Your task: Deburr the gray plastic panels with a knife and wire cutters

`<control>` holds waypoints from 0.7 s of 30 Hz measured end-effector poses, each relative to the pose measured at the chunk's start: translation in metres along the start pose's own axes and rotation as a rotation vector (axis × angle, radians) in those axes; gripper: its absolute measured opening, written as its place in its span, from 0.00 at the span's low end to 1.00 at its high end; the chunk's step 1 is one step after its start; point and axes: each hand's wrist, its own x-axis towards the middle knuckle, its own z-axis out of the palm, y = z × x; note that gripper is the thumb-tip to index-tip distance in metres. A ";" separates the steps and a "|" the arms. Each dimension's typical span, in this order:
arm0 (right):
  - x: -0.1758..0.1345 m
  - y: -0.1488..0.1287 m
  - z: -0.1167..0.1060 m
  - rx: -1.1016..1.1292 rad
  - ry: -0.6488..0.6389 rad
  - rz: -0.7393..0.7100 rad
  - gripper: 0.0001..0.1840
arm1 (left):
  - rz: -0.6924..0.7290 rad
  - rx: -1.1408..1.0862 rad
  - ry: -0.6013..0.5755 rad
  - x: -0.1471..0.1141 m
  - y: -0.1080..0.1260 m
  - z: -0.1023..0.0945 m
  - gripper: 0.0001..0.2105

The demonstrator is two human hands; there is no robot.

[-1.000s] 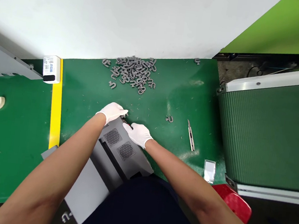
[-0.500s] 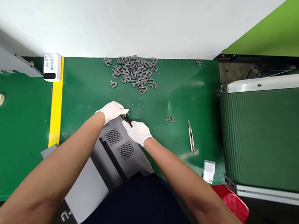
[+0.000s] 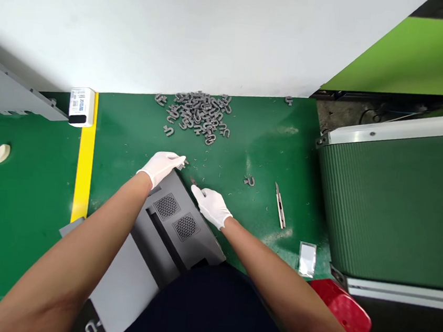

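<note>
The grey panel (image 3: 177, 216), dull and aslant, with two mesh grilles (image 3: 166, 206) and a long dark slot (image 3: 168, 241), stretches bodyward from the left hand (image 3: 161, 166), which pinches a small clip (image 3: 181, 166) by the panel's far corner, passing just left of the right hand (image 3: 212, 206), closed round a tool (image 3: 192, 180) showing only its dark tip.

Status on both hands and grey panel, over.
Left hand pinching grey piece at corner of grey panel. Right hand holding thin dark tool. Panel set diagonally. Utility knife right of both hands.
</note>
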 end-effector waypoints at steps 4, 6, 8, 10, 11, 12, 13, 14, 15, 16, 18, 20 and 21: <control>-0.029 0.029 -0.017 0.294 0.021 0.127 0.32 | 0.164 -0.306 0.102 -0.005 0.002 -0.027 0.29; -0.045 0.046 -0.025 0.413 0.050 0.179 0.30 | 0.247 -0.218 0.211 -0.010 0.004 -0.037 0.36; -0.061 0.062 -0.031 0.506 0.086 0.215 0.29 | 0.330 0.074 0.284 -0.020 0.005 -0.034 0.38; -0.076 0.077 -0.035 0.578 0.120 0.247 0.29 | 0.422 0.341 0.207 -0.035 0.005 -0.013 0.33; -0.083 0.084 -0.035 0.608 0.135 0.264 0.29 | 0.478 0.428 0.094 -0.044 0.004 0.002 0.29; -0.089 0.090 -0.035 0.633 0.148 0.280 0.29 | 0.530 0.488 -0.036 -0.053 0.003 0.019 0.24; -0.095 0.095 -0.034 0.654 0.158 0.294 0.29 | 0.583 0.570 -0.193 -0.060 0.003 0.037 0.24; -0.101 0.099 -0.034 0.673 0.166 0.302 0.30 | 0.637 0.726 -0.357 -0.067 0.004 0.055 0.26; -0.106 0.103 -0.033 0.690 0.174 0.306 0.30 | 0.663 0.879 -0.487 -0.071 0.007 0.070 0.28; -0.112 0.106 -0.033 0.708 0.183 0.305 0.30 | 0.663 1.028 -0.597 -0.074 0.012 0.083 0.29; -0.122 0.111 -0.033 0.747 0.200 0.295 0.30 | 0.569 1.240 -0.725 -0.077 0.028 0.099 0.27; -0.131 0.117 -0.035 0.802 0.209 0.287 0.30 | 0.432 1.304 -0.800 -0.082 0.048 0.100 0.23; -0.135 0.122 -0.036 0.837 0.209 0.279 0.31 | 0.383 1.295 -0.828 -0.086 0.058 0.094 0.23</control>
